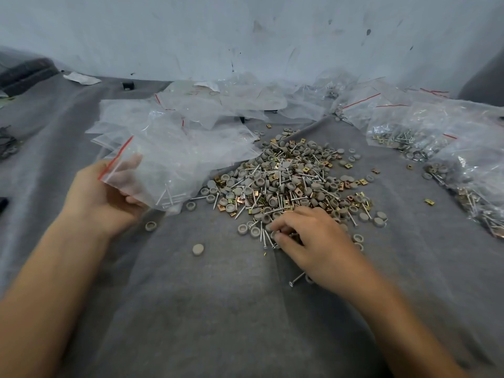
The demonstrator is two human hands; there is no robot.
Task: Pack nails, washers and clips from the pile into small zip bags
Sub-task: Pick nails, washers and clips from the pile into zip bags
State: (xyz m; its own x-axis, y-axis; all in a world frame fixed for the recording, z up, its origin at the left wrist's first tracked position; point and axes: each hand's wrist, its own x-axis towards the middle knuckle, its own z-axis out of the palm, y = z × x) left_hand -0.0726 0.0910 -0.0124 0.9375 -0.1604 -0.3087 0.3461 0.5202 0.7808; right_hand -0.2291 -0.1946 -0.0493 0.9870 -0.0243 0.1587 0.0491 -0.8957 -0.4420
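grey cloth (218,309) is closest to me, with both forearms lying across it. a loose nail (297,279) sits just under the heel of my right hand (313,241), and a stray washer (198,249) lies out to that hand's left.

the right hand is knuckles up, fingers curled down into the near edge of the pile (289,181). honestly can't tell if anything is actually pinched or just being raked, since the fingertips hide it.

my guess on handling: the nails are thin, smooth and stiff, so they'll roll and slip. better to take a few together by the shanks than chase single ones. the grey washers look light and rubbery, an easy pinch by the rim. the brass clips (297,190) are tiny and flat with sharp-looking edges, so nip them from the sides.

my left hand (103,197) is left of the pile and lifted a little. it's pinching the zip bag (152,175) by its red-striped mouth. a few nails (169,199) sit in the bag's bottom corner. the film is floppy and weighs nothing, so i reckon the mouth is the only place to hold it, spread open, and the points could poke through.

past the left hand is a loose heap of empty bags (191,118). past and right of the right hand are the filled bags (409,135).
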